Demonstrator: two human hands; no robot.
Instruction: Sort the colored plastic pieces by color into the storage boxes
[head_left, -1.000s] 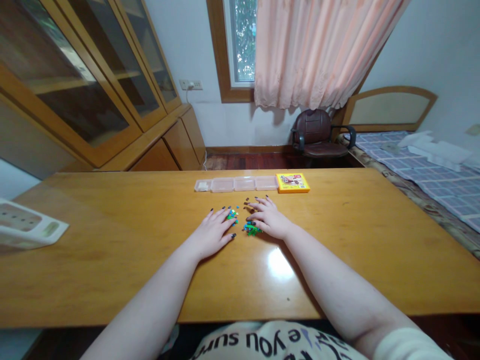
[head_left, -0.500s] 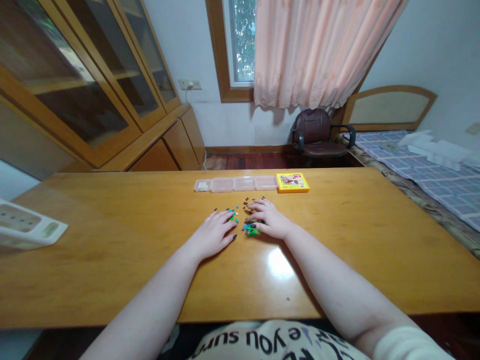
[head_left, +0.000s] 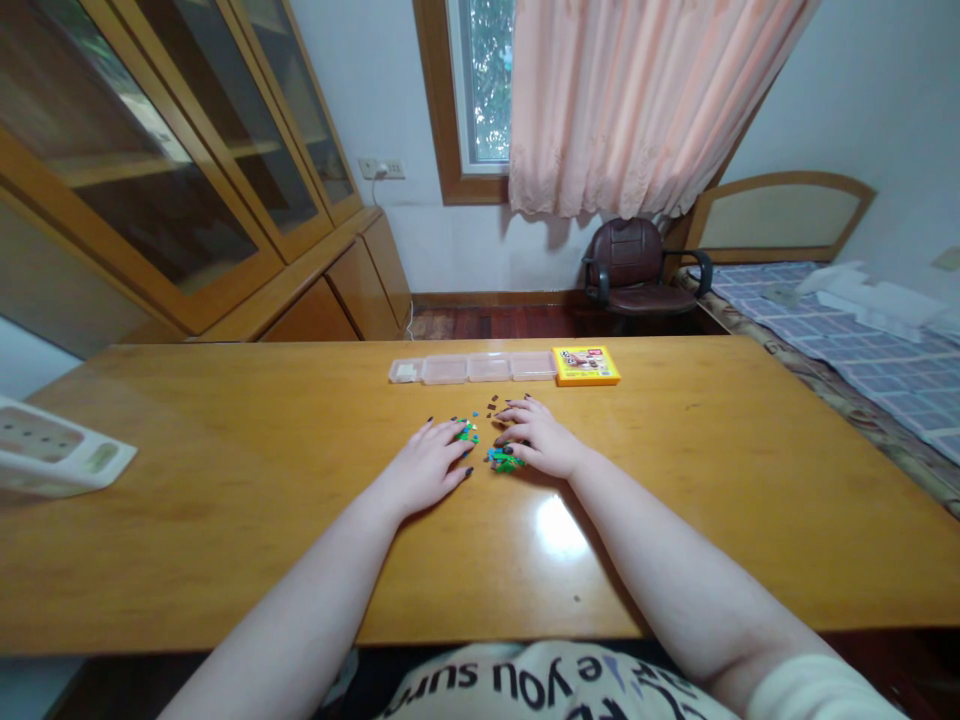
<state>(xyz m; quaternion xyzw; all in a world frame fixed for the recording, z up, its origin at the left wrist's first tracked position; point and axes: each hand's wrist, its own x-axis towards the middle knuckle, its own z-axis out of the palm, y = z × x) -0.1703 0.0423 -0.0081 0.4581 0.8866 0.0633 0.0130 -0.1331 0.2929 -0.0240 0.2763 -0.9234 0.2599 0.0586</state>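
Note:
Small green, blue and white plastic pieces (head_left: 468,431) lie by the fingers of my left hand (head_left: 426,466), which rests on the table with its fingers apart. Under and beside the thumb of my right hand (head_left: 546,443) is a second pile of green and blue pieces (head_left: 504,461). The right fingers are spread, and they partly cover that pile. A few small dark brown pieces (head_left: 492,406) are scattered just beyond the right fingertips. Neither hand grips anything that I can see.
At the table's (head_left: 247,480) far side, a row of clear plastic trays (head_left: 489,368) adjoins a yellow box (head_left: 586,366). A white plastic object (head_left: 60,450) stands at the left. Behind are a brown armchair (head_left: 634,265), a bed (head_left: 847,300) and a glass-door cabinet (head_left: 187,170).

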